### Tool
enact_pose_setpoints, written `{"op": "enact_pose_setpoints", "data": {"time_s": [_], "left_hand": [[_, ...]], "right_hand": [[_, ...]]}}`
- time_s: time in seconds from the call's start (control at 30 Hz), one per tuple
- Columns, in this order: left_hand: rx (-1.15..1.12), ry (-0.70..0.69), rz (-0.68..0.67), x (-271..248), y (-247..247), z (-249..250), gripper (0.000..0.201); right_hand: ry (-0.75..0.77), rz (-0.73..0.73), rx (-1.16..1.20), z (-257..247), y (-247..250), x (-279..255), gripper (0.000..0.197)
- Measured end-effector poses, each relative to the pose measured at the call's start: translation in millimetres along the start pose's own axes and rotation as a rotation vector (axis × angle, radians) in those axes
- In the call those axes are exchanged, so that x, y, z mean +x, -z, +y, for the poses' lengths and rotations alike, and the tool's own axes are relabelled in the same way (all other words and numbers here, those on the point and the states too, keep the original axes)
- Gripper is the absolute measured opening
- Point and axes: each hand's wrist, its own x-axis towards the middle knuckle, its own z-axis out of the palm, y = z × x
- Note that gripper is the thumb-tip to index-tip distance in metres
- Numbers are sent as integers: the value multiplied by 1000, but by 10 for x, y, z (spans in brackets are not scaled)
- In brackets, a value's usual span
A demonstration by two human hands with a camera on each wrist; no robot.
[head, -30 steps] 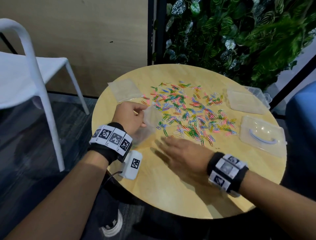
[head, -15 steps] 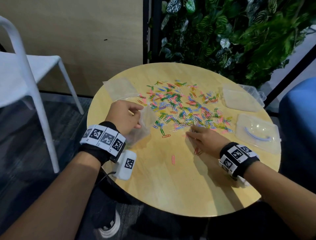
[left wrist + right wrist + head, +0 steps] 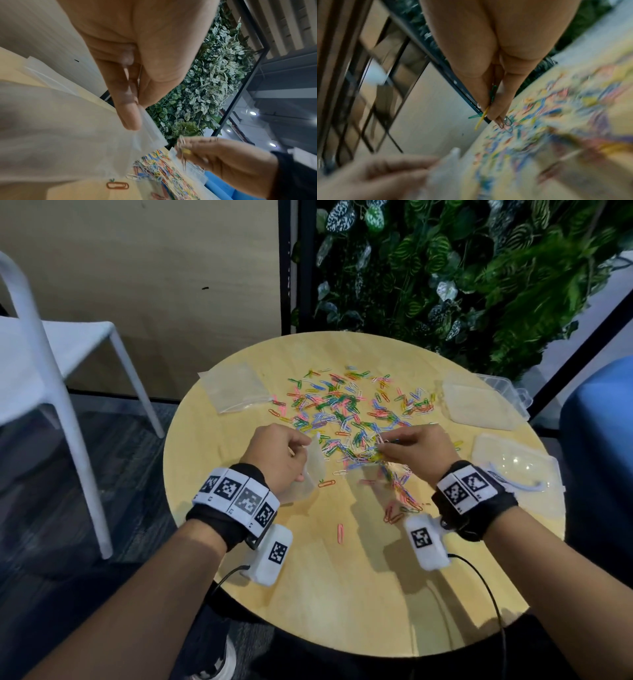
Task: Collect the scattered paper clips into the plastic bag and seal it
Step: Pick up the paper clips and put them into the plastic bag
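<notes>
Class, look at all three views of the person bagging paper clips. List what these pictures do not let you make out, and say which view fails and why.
- How many paper clips the right hand pinches: fingers cover them, and the right wrist view is motion-blurred.
- Whether the plastic bag mouth is open: the left hand hides it in the head view; the left wrist view shows only its edge.
- Whether the bag holds clips yet: too cloudy.
- Contents of the clear box: glare, and partly behind the wrist.

The table (image 3: 342,594) is pale wood with a smooth, slightly glossy top. The bag (image 3: 313,470) is thin, cloudy, translucent plastic, softly creased. The clips (image 3: 346,405) look colour-coated and glossy. At 2 o'clock the box (image 3: 513,463) is clear, shiny plastic.
</notes>
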Motion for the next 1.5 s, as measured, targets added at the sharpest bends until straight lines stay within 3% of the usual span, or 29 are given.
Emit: {"op": "enact_pose_setpoints", "data": {"time_s": [0.1,0.2,0.37,0.43,0.5,0.63,0.7,0.8,0.9,1.07,1.17,1.23,1.33,1.43,1.5], "left_hand": [[11,-27,0,-7,-72,39,26],[-34,-59,15,-3,-114,62,25],[-72,-70,31,-24,-129,44,22],[-110,-59,18,-40,-128,53,21],[-124,-46,7,-44,-123,54,22],[-120,-51,-17,-53,-104,66,24],[-109,-83,-43,-77,-108,84,24],[-92,-116,-50,-88,-111,84,22],[-99,-110,-32,-78,-84,80,21],[-100,-126,-4,-61,-20,85,21],[-123,-87,21,-17,57,12,24],[-131,-68,23,-16,106,-30,27],[-137,-70,17,-39,155,-67,29],[-111,-64,4,-52,183,-95,31],[-113,-59,11,-58,207,-104,31]], "right_hand": [[-189,-123,537,-230,-232,-104,11],[-329,-250,756,-321,-512,-176,9],[-359,-242,520,-349,-796,-124,11],[-326,-263,382,-340,-820,-107,20],[-234,-273,162,-319,-805,-117,23],[106,-201,-279,-334,-736,-184,7],[155,-196,-353,-350,-734,-189,18],[92,-304,-391,-361,-765,-144,19],[37,-370,-261,-326,-783,-136,28],[123,-351,-29,-433,-611,-266,27],[102,-244,65,-494,-276,-268,18],[48,-202,-179,-366,-1,-250,30],[-223,-271,-605,-17,251,-321,83],[-330,-368,-870,240,233,-470,90],[-315,-274,-816,342,146,-471,96]]}}
